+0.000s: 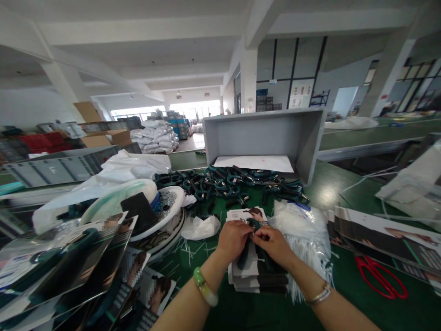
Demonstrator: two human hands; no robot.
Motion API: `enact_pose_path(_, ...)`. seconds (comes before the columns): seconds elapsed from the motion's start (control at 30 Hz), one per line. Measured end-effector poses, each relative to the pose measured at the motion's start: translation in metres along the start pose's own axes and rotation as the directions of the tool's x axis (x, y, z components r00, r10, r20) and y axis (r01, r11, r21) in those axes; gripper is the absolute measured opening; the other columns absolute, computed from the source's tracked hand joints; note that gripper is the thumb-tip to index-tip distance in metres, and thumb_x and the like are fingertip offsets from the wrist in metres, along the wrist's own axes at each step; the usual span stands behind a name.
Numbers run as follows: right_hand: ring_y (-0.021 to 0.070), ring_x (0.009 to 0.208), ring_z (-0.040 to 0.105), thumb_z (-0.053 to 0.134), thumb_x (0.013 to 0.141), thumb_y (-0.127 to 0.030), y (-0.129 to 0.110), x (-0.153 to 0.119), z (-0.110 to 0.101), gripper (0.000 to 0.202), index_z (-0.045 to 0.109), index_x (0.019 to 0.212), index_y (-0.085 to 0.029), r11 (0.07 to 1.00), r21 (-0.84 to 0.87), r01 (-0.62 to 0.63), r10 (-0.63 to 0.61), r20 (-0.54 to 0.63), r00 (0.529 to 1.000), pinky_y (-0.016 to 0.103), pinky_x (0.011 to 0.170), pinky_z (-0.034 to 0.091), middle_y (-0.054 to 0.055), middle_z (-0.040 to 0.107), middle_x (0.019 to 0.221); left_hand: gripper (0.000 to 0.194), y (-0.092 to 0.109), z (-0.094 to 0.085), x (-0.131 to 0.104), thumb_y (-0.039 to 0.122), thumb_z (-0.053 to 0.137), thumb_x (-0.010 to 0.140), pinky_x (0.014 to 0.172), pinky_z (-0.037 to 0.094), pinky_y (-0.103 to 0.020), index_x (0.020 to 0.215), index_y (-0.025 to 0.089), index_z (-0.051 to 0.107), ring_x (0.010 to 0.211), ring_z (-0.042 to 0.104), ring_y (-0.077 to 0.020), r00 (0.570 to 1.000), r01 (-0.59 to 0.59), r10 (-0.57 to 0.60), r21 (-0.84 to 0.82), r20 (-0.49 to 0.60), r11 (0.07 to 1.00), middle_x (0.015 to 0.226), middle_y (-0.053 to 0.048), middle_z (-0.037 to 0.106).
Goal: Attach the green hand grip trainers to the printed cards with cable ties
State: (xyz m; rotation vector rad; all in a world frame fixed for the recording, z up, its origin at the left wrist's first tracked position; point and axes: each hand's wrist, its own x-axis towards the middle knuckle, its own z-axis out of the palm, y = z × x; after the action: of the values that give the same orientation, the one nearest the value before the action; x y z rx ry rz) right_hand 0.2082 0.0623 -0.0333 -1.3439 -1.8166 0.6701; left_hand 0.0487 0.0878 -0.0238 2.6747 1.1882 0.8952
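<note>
The left hand [232,239] and the right hand [277,247] meet right of centre in the lower half of the frame, fingers bent and fingertips pinched on the upper end of a dark green tool [244,258], whose handles point toward the bottom edge. The tool lies over a stack of printed cards [243,281] on the green table [330,186]. Just right of the stack is a clear bag of white ties [299,226]; left of it, a crumpled white plastic piece [201,227]. Above, across the middle of the frame, spreads a heap of similar tools [223,181], before a grey bin [262,133] tipped on its side. Red scissors [372,279] lie at lower right, below more printed cards [409,232]. Carded tools [82,271] pile up at lower left.
</note>
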Motion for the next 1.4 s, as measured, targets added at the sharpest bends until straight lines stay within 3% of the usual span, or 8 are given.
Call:
enact_pose_path(0.27, 0.01, 0.046, 0.038, 0.054, 0.068, -0.033, 0.002, 0.011, 0.005, 0.022, 0.054, 0.053, -0.017, 0.997, -0.014, -0.08, 0.08, -0.024, 0.997, 0.022, 0.045, 0.025, -0.005, 0.042, 0.046, 0.036, 0.001, -0.015, -0.003, 0.014, 0.053, 0.075, 0.086, 0.045, -0.026, 0.109, 0.023, 0.061, 0.092, 0.061, -0.0137, 0.993, 0.107, -0.089, -0.272, 0.077, 0.956, 0.1, 0.0, 0.069)
enact_pose_path(0.43, 0.0094, 0.045, 0.037, 0.053, 0.064, -0.025, 0.001, 0.01, 0.003, 0.017, 0.05, 0.049, -0.018, 0.998, -0.017, -0.06, 0.059, -0.04, 0.997, 0.022, 0.045, 0.025, -0.006, 0.038, 0.044, 0.02, 0.006, -0.021, -0.003, 0.03, 0.059, 0.077, 0.084, 0.044, -0.026, 0.094, 0.025, 0.066, 0.09, 0.061, -0.0152, 0.989, 0.094, -0.06, -0.254, 0.138, 0.963, 0.094, 0.001, 0.069)
enact_pose_path(0.67, 0.0117, 0.05, 0.041, 0.056, 0.067, -0.025, 0.001, 0.001, 0.006, 0.008, 0.06, 0.065, -0.019, 0.999, -0.041, -0.019, 0.014, -0.126, 0.992, 0.023, 0.049, 0.031, -0.005, 0.045, 0.052, 0.012, 0.009, -0.012, 0.0, 0.025, 0.057, 0.08, 0.081, 0.043, -0.027, 0.081, 0.025, 0.068, 0.085, 0.059, -0.0135, 0.99, 0.137, -0.138, -0.163, 0.006, 0.977, 0.085, 0.002, 0.068)
enact_pose_path(0.83, 0.0166, 0.077, 0.054, 0.05, 0.076, -0.022, 0.0, -0.005, 0.008, 0.014, 0.063, 0.08, -0.02, 0.973, 0.015, 0.228, -0.219, -0.223, 0.95, 0.027, 0.069, 0.043, 0.004, 0.058, 0.079, 0.012, 0.03, -0.02, -0.002, 0.025, 0.057, 0.079, 0.099, 0.027, -0.041, 0.076, 0.026, 0.068, 0.091, 0.053, -0.0158, 0.984, 0.086, -0.082, 0.017, -0.158, 0.996, 0.089, 0.001, 0.063)
enact_pose_path(0.93, 0.0184, 0.082, 0.054, 0.049, 0.075, -0.019, -0.005, -0.005, 0.005, 0.013, 0.062, 0.077, -0.019, 0.966, -0.128, 0.226, -0.244, -0.145, 0.959, 0.029, 0.072, 0.044, 0.006, 0.059, 0.083, 0.016, 0.041, -0.024, -0.006, 0.022, 0.052, 0.081, 0.104, 0.02, -0.042, 0.076, 0.027, 0.067, 0.09, 0.053, -0.0146, 0.976, 0.042, -0.038, 0.017, -0.214, 0.999, 0.086, 0.002, 0.062)
enact_pose_path(1.07, 0.0226, 0.086, 0.056, 0.051, 0.071, -0.018, -0.011, 0.002, 0.001, 0.016, 0.065, 0.08, -0.018, 0.898, -0.421, 0.126, -0.137, 0.004, 0.991, 0.033, 0.071, 0.044, 0.01, 0.058, 0.096, 0.017, 0.042, -0.023, -0.011, 0.023, 0.051, 0.082, 0.104, 0.02, -0.041, 0.075, 0.027, 0.066, 0.091, 0.053, -0.0144, 0.968, 0.053, -0.054, -0.01, -0.245, 0.999, 0.088, 0.001, 0.062)
enact_pose_path(1.27, 0.019, 0.087, 0.055, 0.046, 0.083, -0.024, -0.002, 0.001, 0.0, 0.019, 0.065, 0.082, -0.021, 0.92, -0.27, 0.284, -0.321, -0.107, 0.941, 0.032, 0.077, 0.043, 0.007, 0.062, 0.088, 0.027, 0.029, -0.016, -0.023, 0.034, 0.049, 0.082, 0.085, 0.042, -0.035, 0.105, 0.025, 0.059, 0.095, 0.055, -0.0193, 0.951, 0.302, -0.305, -0.067, -0.045, 0.951, 0.102, -0.004, 0.063)
enact_pose_path(1.4, 0.0186, 0.081, 0.053, 0.046, 0.085, -0.025, -0.005, -0.014, -0.002, 0.02, 0.064, 0.078, -0.02, 0.869, -0.342, 0.357, -0.4, -0.059, 0.915, 0.032, 0.074, 0.041, 0.006, 0.061, 0.079, 0.022, 0.029, -0.011, -0.029, 0.031, 0.05, 0.081, 0.081, 0.044, -0.036, 0.098, 0.028, 0.062, 0.094, 0.056, -0.0215, 0.908, 0.417, -0.418, 0.035, 0.017, 0.908, 0.103, -0.002, 0.063)
